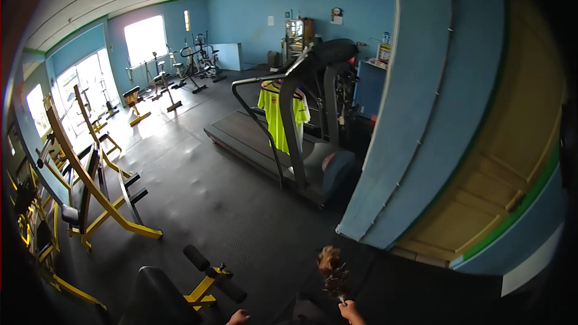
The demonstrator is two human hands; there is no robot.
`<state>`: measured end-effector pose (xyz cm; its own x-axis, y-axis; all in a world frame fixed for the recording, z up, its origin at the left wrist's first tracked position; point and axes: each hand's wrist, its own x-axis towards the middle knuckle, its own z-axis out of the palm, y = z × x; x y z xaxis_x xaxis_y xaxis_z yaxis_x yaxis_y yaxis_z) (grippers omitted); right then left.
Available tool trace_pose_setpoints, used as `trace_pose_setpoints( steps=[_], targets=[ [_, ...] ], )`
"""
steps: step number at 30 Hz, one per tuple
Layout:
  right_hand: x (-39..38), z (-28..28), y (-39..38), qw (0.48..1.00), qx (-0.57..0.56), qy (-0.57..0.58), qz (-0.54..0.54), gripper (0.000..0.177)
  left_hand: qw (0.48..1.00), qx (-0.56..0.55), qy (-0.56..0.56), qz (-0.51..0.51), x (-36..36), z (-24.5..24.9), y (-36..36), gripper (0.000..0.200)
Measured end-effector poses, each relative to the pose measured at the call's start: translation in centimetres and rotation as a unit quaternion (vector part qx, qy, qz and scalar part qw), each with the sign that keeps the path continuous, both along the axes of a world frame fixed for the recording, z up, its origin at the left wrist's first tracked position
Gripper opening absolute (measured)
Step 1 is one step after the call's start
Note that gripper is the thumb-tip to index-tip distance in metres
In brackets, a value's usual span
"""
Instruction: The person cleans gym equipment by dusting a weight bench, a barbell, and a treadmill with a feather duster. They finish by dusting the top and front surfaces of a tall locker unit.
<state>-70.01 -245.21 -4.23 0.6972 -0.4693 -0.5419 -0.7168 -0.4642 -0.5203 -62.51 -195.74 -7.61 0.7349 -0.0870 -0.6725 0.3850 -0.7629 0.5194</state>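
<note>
At the bottom edge, my right hand [351,311] is closed around the handle of a brown feather duster [335,272]. The duster points up and away from me over the black floor, its feathers touching nothing that I can make out. My left hand [239,317] shows only in part at the bottom of the view, and its fingers are too small and cut off to read. Nearest to it is a yellow-framed bench with black foam rollers [230,287]. A black padded seat [153,298] lies to the left of that.
A treadmill [253,129] stands ahead, with a neon yellow shirt [280,114] hanging on its rail. To the right are a blue pillar [433,96] and a tan door [500,168]. Yellow weight benches [111,204] line the left side. Exercise bikes [161,78] stand farther back.
</note>
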Motion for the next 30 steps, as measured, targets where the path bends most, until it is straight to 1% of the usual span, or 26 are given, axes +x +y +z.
trace_pose_setpoints(
  steps=[2,3,5,6,7,8,9,10,12,13,14,15,16,17,18,19,20,21,22,23,24,25,26,27,28,30],
  targets=[
    [9.0,0.3,-0.6,0.992,0.028,0.117,0.026,0.034,0.993,-0.086,-0.029,0.07,1.5,0.6,-0.3,0.036],
    [12.8,1.1,-0.4,0.993,0.029,0.113,0.035,0.034,0.993,-0.084,-0.035,0.079,3.3,0.9,0.2,0.036],
    [18.5,3.0,0.9,0.986,0.013,-0.162,-0.033,0.029,0.987,-0.081,-0.068,0.118,6.1,0.9,1.6,0.035],
    [21.7,1.3,1.6,0.926,0.001,-0.374,-0.046,0.021,0.979,-0.075,-0.101,0.162,7.1,0.6,2.2,0.035],
    [24.8,1.7,1.6,0.928,0.002,-0.37,-0.038,0.021,0.967,-0.068,-0.131,0.206,8.1,0.7,2.5,0.035],
    [27.6,2.1,1.4,0.921,0.066,-0.381,-0.038,0.018,0.968,-0.037,-0.149,0.201,9.5,0.6,3.1,0.04],
    [30.2,2.4,1.2,0.911,0.13,-0.39,-0.04,0.015,0.967,-0.041,-0.142,0.208,10.7,0.4,3.6,0.043],
    [32.6,2.4,1.4,0.912,0.129,-0.387,-0.037,0.015,0.966,-0.04,-0.127,0.221,11.7,0.7,3.5,0.044],
    [37.2,2.0,2.1,0.93,0.214,-0.299,-0.015,0.014,0.966,-0.039,-0.109,0.231,14.1,0.1,4.2,0.045],
    [38.8,2.4,2.8,0.932,0.211,-0.294,-0.019,0.014,0.974,-0.02,-0.115,0.193,15.0,-0.2,4.5,0.043],
    [40.6,3.0,3.6,0.93,0.149,-0.336,0.032,0.013,0.981,-0.003,-0.123,0.153,16.6,-0.6,4.9,0.042],
    [43.2,3.8,4.3,0.917,0.083,-0.381,0.083,0.012,0.981,-0.009,-0.125,0.147,19.7,-1.1,5.4,0.042],
    [45.3,1.6,4.5,0.897,0.062,-0.421,0.119,0.019,0.979,-0.021,-0.117,0.165,23.4,-1.4,6.1,0.042],
    [47.8,2.4,5.6,0.894,0.057,-0.429,0.115,0.019,0.976,-0.033,-0.112,0.183,27.6,-1.3,7.1,0.041],
    [49.1,3.2,7.2,0.939,0.103,-0.328,0.007,0.025,0.974,-0.044,-0.105,0.198,31.6,-1.1,8.4,0.041],
    [51.0,3.9,8.5,0.959,0.148,-0.22,-0.102,0.033,0.971,-0.057,-0.097,0.212,35.6,-0.9,9.5,0.04],
    [52.8,4.5,9.5,0.946,0.219,-0.188,-0.148,0.039,0.968,-0.07,-0.083,0.225,38.8,-0.7,10.3,0.04],
    [54.7,5.7,10.5,0.953,0.215,-0.144,-0.156,0.033,0.965,-0.082,-0.066,0.238,41.5,-0.8,11.2,0.039],
    [56.4,3.9,11.5,0.961,0.146,-0.201,-0.123,0.031,0.962,-0.093,-0.049,0.251,44.4,-0.9,12.1,0.039],
    [58.8,4.6,12.8,0.96,0.074,-0.258,-0.087,0.03,0.958,-0.106,-0.036,0.264,47.8,-0.8,12.8,0.039],
    [60.0,5.5,13.5,0.944,0.084,-0.311,-0.072,0.034,0.953,-0.117,-0.02,0.279,50.8,-0.7,13.6,0.038],
    [61.3,7.1,14.7,0.925,0.014,-0.378,-0.047,0.032,0.947,-0.124,-0.002,0.295,53.1,-0.1,14.6,0.038],
    [62.7,8.3,15.1,0.925,0.031,-0.376,-0.036,0.031,0.941,-0.129,0.017,0.312,55.2,0.2,16.0,0.037],
    [64.0,9.3,15.7,0.926,0.05,-0.373,-0.026,0.031,0.978,-0.01,-0.041,0.206,60.0,0.4,17.9,0.049],
    [65.3,11.0,16.6,0.927,0.052,-0.37,-0.034,0.031,0.967,-0.021,-0.056,0.247,63.9,1.5,16.8,0.045],
    [68.3,13.5,17.8,0.972,0.066,-0.221,0.037,0.029,0.954,-0.072,-0.149,0.25,71.8,2.9,15.4,0.044]
  ],
)
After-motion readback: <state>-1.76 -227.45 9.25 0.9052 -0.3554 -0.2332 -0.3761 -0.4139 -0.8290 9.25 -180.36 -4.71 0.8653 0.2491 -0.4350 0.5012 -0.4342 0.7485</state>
